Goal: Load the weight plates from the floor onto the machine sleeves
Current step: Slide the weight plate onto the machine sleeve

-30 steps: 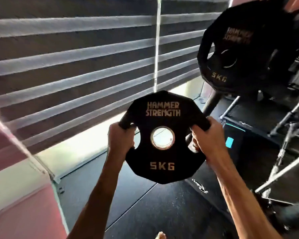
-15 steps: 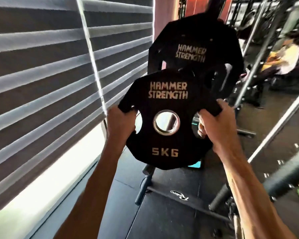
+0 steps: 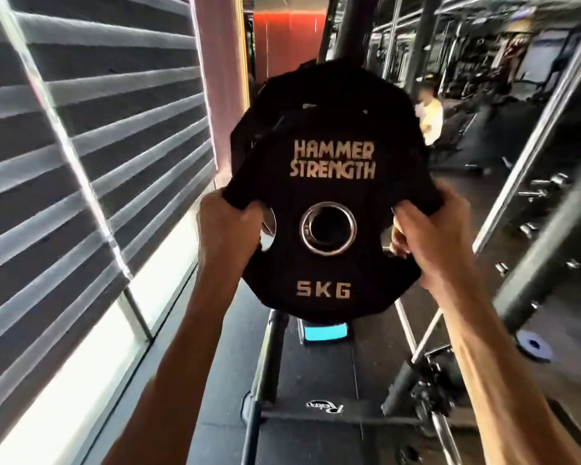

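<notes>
I hold a black 5 kg weight plate (image 3: 329,196) upright in front of me, its "Hammer Strength" lettering facing me. My left hand (image 3: 227,226) grips its left handle cut-out and my right hand (image 3: 430,229) grips the right one. Directly behind it hangs a larger black plate (image 3: 282,92) on the machine, mostly covered by the one I hold. The metal-ringed centre hole (image 3: 327,228) of my plate looks dark. The sleeve itself is hidden behind the plates.
Striped window blinds (image 3: 91,146) run close along my left. The machine's black base frame (image 3: 316,414) lies on the dark floor below, with a cyan-lit part (image 3: 324,332). Steel uprights and bars (image 3: 534,162) stand on the right. A person in yellow (image 3: 431,115) sits far back.
The view has swung right and closer to the machine. The plate in my hands now overlaps the mounted plate almost fully, and its centre hole has gone from bright to dark.
</notes>
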